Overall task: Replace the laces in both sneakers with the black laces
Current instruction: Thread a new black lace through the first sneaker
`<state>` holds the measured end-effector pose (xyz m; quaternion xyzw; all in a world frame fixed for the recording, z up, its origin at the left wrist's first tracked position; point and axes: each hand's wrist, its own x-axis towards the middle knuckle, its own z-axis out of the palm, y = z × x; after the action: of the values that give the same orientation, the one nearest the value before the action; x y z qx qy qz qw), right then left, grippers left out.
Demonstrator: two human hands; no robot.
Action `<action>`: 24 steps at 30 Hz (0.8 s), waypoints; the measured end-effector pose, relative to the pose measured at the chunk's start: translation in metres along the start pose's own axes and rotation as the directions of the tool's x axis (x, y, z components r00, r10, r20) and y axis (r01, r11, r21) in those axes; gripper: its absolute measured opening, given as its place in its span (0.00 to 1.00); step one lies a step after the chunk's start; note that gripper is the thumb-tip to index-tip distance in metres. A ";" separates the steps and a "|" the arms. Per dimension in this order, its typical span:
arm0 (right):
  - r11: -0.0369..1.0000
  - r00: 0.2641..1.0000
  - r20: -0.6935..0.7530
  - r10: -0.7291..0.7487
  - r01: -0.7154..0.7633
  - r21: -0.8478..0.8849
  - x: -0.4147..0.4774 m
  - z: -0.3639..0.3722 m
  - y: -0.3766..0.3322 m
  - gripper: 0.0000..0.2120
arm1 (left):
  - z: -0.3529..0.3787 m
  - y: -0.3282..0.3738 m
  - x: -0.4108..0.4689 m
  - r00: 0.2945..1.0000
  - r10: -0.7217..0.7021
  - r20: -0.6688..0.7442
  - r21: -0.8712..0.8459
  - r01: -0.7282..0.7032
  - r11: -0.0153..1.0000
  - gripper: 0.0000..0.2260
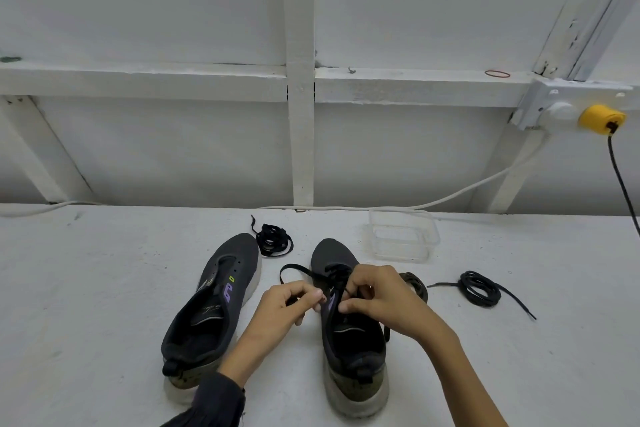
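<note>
Two dark grey sneakers stand on the white table, toes away from me. The left sneaker [211,305] has bare eyelets and no lace. Over the right sneaker [353,333] my left hand [291,302] pinches a flat black lace [294,270] that loops out to the left of the shoe. My right hand [377,295] pinches the lace at the eyelets near the tongue. A bundled black lace [273,239] lies beyond the left sneaker. A coiled black round lace [481,288] lies to the right. A dark brownish lace [415,282] peeks out behind my right hand.
A clear plastic container [403,236] stands at the back right of the table [86,288]. A white cable [450,198] runs along the wall's foot. A yellow plug [601,118] with a black cord hangs at the far right.
</note>
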<state>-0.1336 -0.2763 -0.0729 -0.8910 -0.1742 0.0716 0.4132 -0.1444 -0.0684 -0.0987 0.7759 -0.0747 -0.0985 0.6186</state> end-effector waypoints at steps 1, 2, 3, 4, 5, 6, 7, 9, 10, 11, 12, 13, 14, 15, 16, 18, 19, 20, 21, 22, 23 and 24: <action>1.000 1.000 0.002 -0.009 0.009 -0.019 0.001 0.001 0.000 0.05 | 0.001 -0.001 0.000 1.000 0.015 -0.001 0.022 -0.015 1.000 0.09; 0.999 1.000 -0.001 -0.015 0.015 -0.035 0.002 0.003 0.000 0.04 | 0.001 -0.002 0.001 1.000 0.029 -0.008 0.042 -0.029 0.999 0.08; 0.999 1.000 -0.009 -0.019 0.019 -0.047 0.002 0.004 0.000 0.03 | 0.002 -0.002 0.001 0.999 0.038 -0.016 0.058 -0.037 0.998 0.08; 0.998 1.000 -0.021 -0.023 0.022 -0.052 0.003 0.006 0.001 0.03 | 0.003 -0.002 0.002 0.999 0.046 -0.021 0.067 -0.044 0.997 0.08; 0.998 0.999 -0.034 -0.027 0.025 -0.049 0.003 0.006 0.001 0.03 | 0.003 -0.002 0.002 0.999 0.050 -0.022 0.075 -0.048 0.996 0.07; 0.999 0.999 -0.045 -0.030 0.028 -0.043 0.003 0.007 0.002 0.03 | 0.004 -0.002 0.003 0.998 0.054 -0.021 0.083 -0.052 0.995 0.07; 0.999 0.998 -0.054 -0.031 0.029 -0.036 0.002 0.008 0.002 0.03 | 0.004 -0.002 0.003 0.998 0.058 -0.021 0.094 -0.056 0.994 0.07; 1.000 0.997 -0.068 -0.027 0.026 -0.016 0.002 0.008 0.003 0.04 | 0.005 -0.002 0.002 0.997 0.073 -0.025 0.122 -0.069 0.990 0.06; 1.000 0.997 -0.071 -0.024 0.023 -0.005 0.002 0.009 0.004 0.04 | 0.005 -0.002 0.002 0.996 0.083 -0.029 0.135 -0.078 0.988 0.06; 1.000 0.997 -0.073 -0.022 0.022 0.002 0.002 0.009 0.004 0.04 | 0.005 -0.002 0.002 0.995 0.093 -0.033 0.144 -0.087 0.986 0.05; 1.000 0.997 -0.075 -0.020 0.020 0.004 0.002 0.010 0.004 0.04 | 0.005 -0.001 0.003 0.994 0.100 -0.040 0.148 -0.093 0.985 0.05; 1.000 0.997 -0.078 -0.018 0.019 0.006 0.002 0.010 0.005 0.04 | 0.005 0.000 0.003 0.994 0.103 -0.047 0.150 -0.095 0.984 0.06; 1.000 0.997 -0.079 -0.017 0.018 0.009 0.001 0.010 0.005 0.04 | 0.005 0.000 0.003 0.993 0.105 -0.051 0.152 -0.096 0.984 0.06; 1.000 0.997 -0.081 -0.017 0.018 0.014 0.001 0.010 0.005 0.04 | 0.005 0.001 0.003 0.993 0.105 -0.052 0.155 -0.096 0.983 0.07; 1.000 0.997 -0.082 -0.016 0.017 0.020 0.001 0.011 0.005 0.04 | 0.005 0.001 0.003 0.993 0.106 -0.051 0.160 -0.096 0.982 0.08; 1.000 0.996 -0.085 -0.013 0.016 0.027 0.002 0.011 0.006 0.04 | 0.006 0.002 0.003 0.993 0.107 -0.059 0.180 -0.095 0.979 0.07; 0.999 0.996 -0.088 -0.012 0.015 0.030 0.002 0.011 0.007 0.04 | 0.007 0.003 0.003 0.991 0.112 -0.069 0.192 -0.097 0.977 0.06; 0.999 0.996 -0.092 -0.011 0.014 0.037 0.002 0.012 0.007 0.04 | 0.008 0.003 0.003 0.990 0.119 -0.080 0.205 -0.101 0.974 0.05; 0.999 0.995 -0.097 -0.010 0.015 0.047 0.002 0.012 0.007 0.03 | 0.009 0.003 0.003 0.987 0.130 -0.090 0.219 -0.108 0.970 0.05; 0.998 0.995 -0.101 -0.008 0.014 0.058 0.001 0.012 0.008 0.03 | 0.011 0.003 0.003 0.986 0.141 -0.095 0.233 -0.116 0.966 0.04; 0.998 0.995 -0.103 -0.006 0.013 0.068 0.001 0.012 0.008 0.03 | 0.012 0.002 0.003 0.984 0.150 -0.094 0.241 -0.124 0.963 0.04; 0.997 0.995 -0.104 -0.003 0.011 0.081 0.001 0.012 0.009 0.03 | 0.012 0.002 0.002 0.983 0.157 -0.093 0.239 -0.131 0.962 0.04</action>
<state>-0.1341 -0.2729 -0.0870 -0.8753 -0.1526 0.0310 0.4578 -0.1451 -0.0809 -0.0991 0.8397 -0.1073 -0.0003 0.5323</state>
